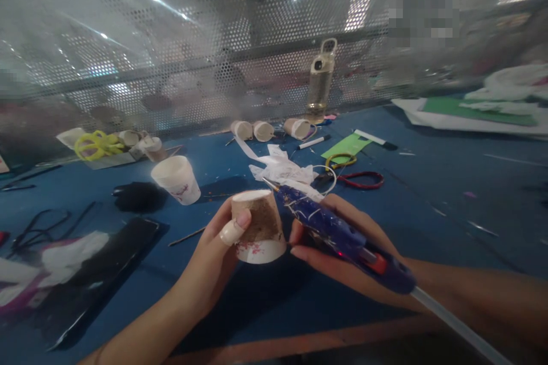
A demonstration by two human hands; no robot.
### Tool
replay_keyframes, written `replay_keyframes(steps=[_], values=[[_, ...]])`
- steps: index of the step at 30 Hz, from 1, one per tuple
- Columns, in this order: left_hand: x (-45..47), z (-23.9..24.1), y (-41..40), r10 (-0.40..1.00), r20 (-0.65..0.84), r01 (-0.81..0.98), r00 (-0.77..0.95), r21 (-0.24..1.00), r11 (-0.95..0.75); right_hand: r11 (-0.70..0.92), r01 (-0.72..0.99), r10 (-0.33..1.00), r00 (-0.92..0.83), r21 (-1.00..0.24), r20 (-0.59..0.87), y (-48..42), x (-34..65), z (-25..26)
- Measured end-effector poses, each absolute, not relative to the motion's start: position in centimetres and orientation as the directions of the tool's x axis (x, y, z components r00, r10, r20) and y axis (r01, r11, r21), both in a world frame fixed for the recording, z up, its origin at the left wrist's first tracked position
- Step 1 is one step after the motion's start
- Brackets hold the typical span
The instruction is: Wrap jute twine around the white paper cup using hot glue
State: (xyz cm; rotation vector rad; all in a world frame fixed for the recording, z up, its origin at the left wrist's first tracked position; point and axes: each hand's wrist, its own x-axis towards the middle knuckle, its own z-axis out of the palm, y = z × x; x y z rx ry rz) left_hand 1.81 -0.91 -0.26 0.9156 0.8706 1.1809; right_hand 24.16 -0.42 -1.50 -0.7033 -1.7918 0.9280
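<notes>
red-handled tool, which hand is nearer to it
Right: the right hand is in front of the red-handled tool; the left hand is farther off, to its left.

A short, cream-coloured, tube-like wrap (232, 232) rings the thumb (243, 218) of the left grip (215, 255), seven o'clock from centre, leaving its rounded tip exposed, while the right grip (363, 224), at four o'clock, and both forearms (158, 315) are bare.

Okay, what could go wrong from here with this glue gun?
The glue gun shows a red light, so its nozzle may be hot: a slip could burn the left hand holding the brown-wrapped cup. Glue might also drip onto the crumpled white material seen behind the nozzle.
</notes>
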Motion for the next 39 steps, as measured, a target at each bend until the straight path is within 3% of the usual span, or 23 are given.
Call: replay_keyframes(steps=[5, 9, 15, 39], values=[[1.6, -0.6, -0.8, 0.981, -0.073, -0.331, 0.177, 0.935, 0.129, 0.504, 0.039, 0.821, -0.331, -0.863, 0.465, -0.3, 24.0, -1.0], [1.5, -0.6, -0.8, 0.980, -0.079, -0.314, 0.182, 0.940, 0.135, 0.345, 0.010, 0.886, -0.333, -0.939, 0.322, 0.1, 24.0, -0.5], [1.5, -0.7, -0.7, 0.973, -0.073, -0.350, 0.217, 0.925, 0.148, 0.214, 0.174, 0.934, -0.325, -0.961, 0.150, 0.7, 24.6, -0.2], [1.2, -1.3, -0.9, 0.978, -0.021, -0.347, 0.208, 0.933, 0.094, 0.170, 0.245, 0.949, -0.300, -0.954, 0.092, 0.7, 24.7, 0.5]])
